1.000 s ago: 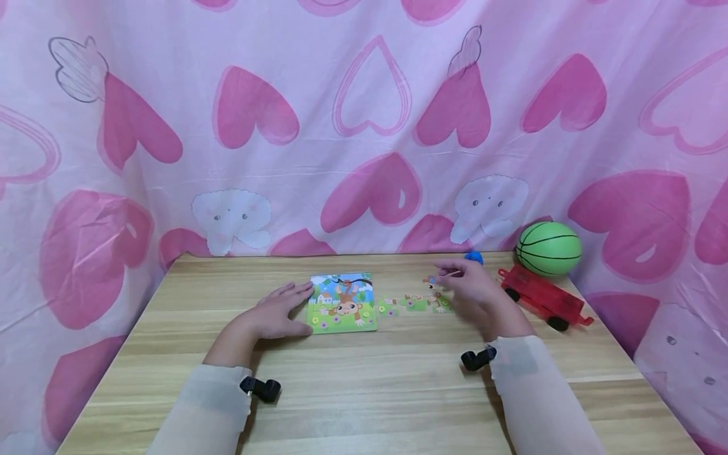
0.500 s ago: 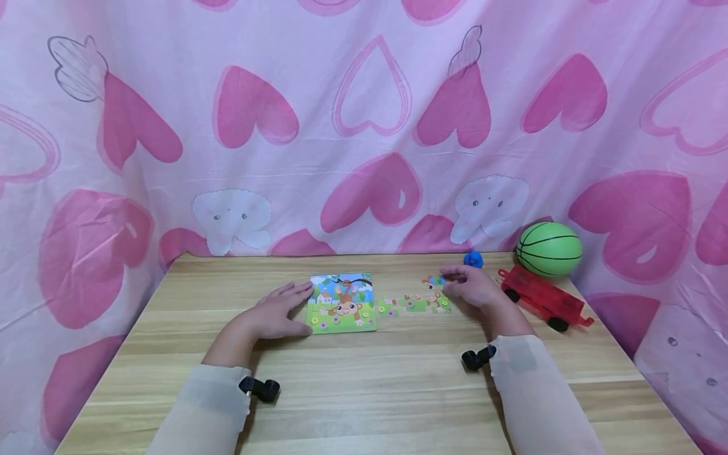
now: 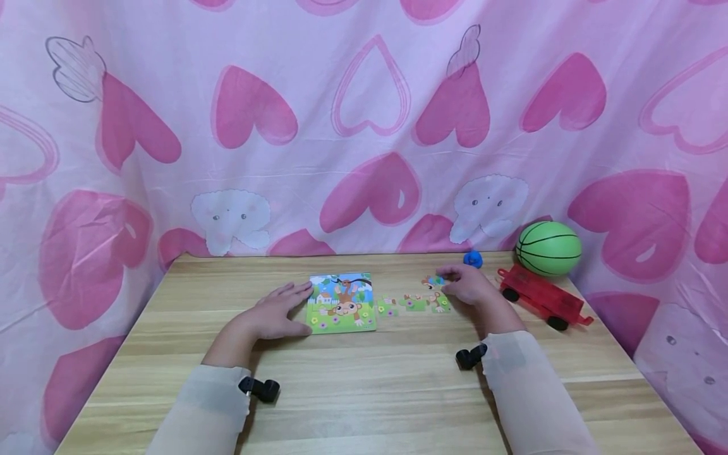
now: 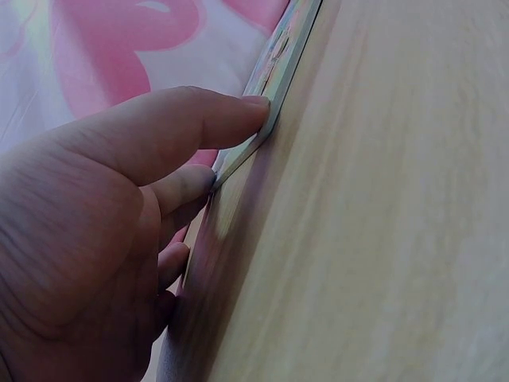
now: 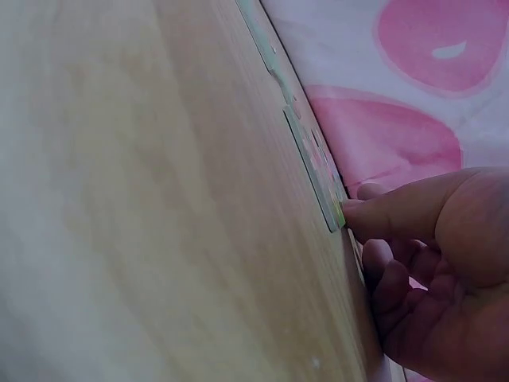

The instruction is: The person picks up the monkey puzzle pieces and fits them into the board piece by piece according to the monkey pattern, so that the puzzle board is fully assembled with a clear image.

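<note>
A monkey puzzle board lies flat mid-table. My left hand rests flat on the wood at the board's left edge. In the left wrist view, the left hand has its thumb tip touching the side of the board, with the fingers nearly straight. Right of the board lie several loose puzzle pieces in a row. My right hand sits low at the row's far right end. In the right wrist view, the right hand pinches the end puzzle piece at its corner, on the table.
A green ball stands at the back right by the heart-print curtain. A red toy car sits in front of it, and a small blue toy is behind my right hand. Bare wooden tabletop lies near me.
My right hand, which held a puzzle piece raised above the row, has come down onto the table at the row's right end. The left hand and board have not moved.
</note>
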The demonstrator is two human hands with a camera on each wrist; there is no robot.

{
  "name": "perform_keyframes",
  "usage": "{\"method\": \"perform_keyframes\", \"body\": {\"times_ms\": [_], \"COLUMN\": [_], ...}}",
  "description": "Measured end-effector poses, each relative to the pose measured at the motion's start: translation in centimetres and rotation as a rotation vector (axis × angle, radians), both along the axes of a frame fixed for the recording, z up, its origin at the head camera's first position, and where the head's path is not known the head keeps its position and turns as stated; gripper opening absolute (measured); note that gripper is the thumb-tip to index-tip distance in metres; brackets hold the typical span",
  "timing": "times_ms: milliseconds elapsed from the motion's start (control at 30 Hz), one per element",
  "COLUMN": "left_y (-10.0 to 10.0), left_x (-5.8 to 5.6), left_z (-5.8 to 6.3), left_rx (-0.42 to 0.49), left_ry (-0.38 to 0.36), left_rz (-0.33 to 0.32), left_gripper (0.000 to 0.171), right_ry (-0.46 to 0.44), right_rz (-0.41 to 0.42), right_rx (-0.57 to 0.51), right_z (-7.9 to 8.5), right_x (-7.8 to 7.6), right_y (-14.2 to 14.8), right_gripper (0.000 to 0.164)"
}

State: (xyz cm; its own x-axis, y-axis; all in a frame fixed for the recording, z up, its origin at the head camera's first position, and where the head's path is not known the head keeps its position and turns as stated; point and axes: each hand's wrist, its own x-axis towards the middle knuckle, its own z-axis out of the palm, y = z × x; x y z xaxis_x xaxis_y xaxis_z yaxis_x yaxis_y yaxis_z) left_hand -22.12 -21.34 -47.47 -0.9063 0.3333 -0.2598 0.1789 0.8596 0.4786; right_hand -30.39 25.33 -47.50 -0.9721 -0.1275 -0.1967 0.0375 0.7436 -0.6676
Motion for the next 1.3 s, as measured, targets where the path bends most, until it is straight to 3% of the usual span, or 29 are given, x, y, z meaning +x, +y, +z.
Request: {"method": "perform_keyframes", "body": {"times_ms": [433, 967, 1167, 1300], "left_y": [0.0, 0.0, 0.0, 0.0], "left_x": [-0.1, -0.1, 0.0, 0.0], "left_z": [-0.1, -0.1, -0.1, 0.0], "left_rx": [-0.001, 0.010, 0.006, 0.010], "left_ry": [-0.002, -0.002, -0.007, -0.004], "left_rz": [0.006, -0.001, 0.002, 0.000], "left_gripper": [0.101, 0.101, 0.101, 0.101], "right_ry": [-0.003, -0.020, 0.019, 0.003], "right_rz": [0.056, -0.069, -0.094, -0.062], "right_rx": [-0.021, -0.008, -0.093, -0.231], "right_z": [0.0, 0.2, 1.0, 2.2], "right_x": [-0.3, 0.1, 0.7, 1.1], "right_y": [0.0, -0.3, -0.8, -2.2], "right_gripper": [0.050, 0.045, 0.036, 0.035]}}
